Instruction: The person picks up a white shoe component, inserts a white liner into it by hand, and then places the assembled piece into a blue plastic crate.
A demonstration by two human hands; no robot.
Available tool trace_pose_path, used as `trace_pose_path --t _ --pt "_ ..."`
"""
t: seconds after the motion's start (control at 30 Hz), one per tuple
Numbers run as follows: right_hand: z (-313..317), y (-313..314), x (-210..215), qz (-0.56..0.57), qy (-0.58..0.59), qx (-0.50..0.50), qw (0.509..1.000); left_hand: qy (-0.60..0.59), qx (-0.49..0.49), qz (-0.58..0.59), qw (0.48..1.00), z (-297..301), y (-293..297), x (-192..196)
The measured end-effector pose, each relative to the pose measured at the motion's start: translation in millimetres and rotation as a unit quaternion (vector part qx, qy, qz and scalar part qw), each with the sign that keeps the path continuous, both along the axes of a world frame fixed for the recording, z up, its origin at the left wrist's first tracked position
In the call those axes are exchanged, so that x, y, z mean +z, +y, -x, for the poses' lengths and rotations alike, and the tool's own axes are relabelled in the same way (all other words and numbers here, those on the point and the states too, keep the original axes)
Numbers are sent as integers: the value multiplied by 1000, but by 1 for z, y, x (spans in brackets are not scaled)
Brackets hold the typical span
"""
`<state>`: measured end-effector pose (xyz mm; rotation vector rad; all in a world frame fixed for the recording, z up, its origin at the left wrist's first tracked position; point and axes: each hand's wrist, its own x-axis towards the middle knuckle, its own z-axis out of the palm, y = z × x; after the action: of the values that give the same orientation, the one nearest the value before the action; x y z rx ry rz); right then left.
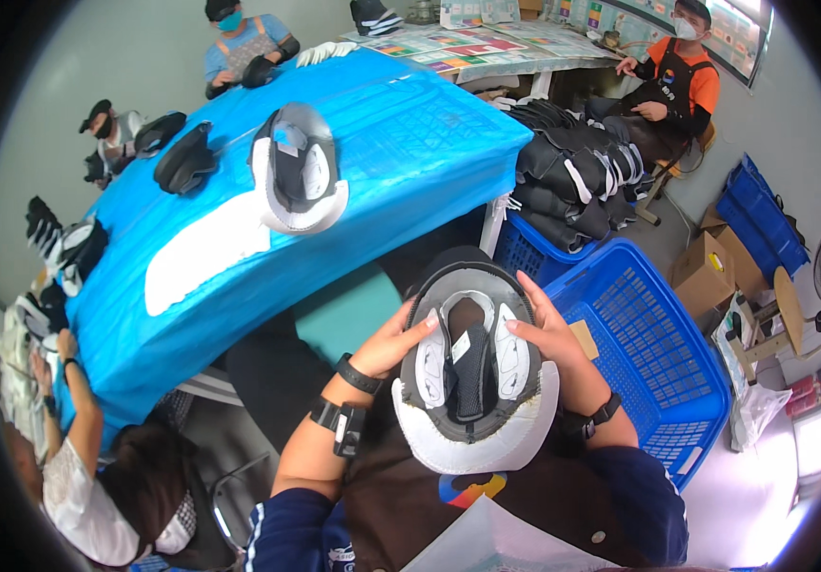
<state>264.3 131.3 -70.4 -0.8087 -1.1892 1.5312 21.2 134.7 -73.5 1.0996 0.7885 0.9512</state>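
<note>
A helmet liner (472, 381), grey and black with a white collar and white side pads, is held close in front of my chest. Its hollow inside faces up, and a dark mesh strip with a small white label lies in it. My left hand (393, 341) grips its left edge, thumb over the rim. On the opposite edge my right hand (551, 329) grips it likewise; the fingers of both hands are partly hidden behind the liner. A second, similar liner (298, 172) rests on the blue-covered table ahead.
Beside my right arm stands a blue plastic basket (653, 353), with a heap of black padded pieces (577, 176) beyond it. White sheet material (205, 253) and black pieces (186, 160) lie on the blue table cover (410, 124). Several co-workers sit around the table.
</note>
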Motion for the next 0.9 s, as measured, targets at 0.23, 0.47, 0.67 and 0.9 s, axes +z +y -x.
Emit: trace_pose_path --t 0.23,0.47,0.67,0.9 --pt "2 -3 -35 326 113 2 939 -164 24 212 963 -9 -13 -24" --pt "14 -10 -4 278 176 61 942 -128 -23 177 976 -9 -27 -15" --pt "18 -27 8 314 173 0 933 -189 -106 176 960 -12 -42 6" --pt "12 -43 37 344 86 60 933 -145 -132 192 962 -9 -57 15"
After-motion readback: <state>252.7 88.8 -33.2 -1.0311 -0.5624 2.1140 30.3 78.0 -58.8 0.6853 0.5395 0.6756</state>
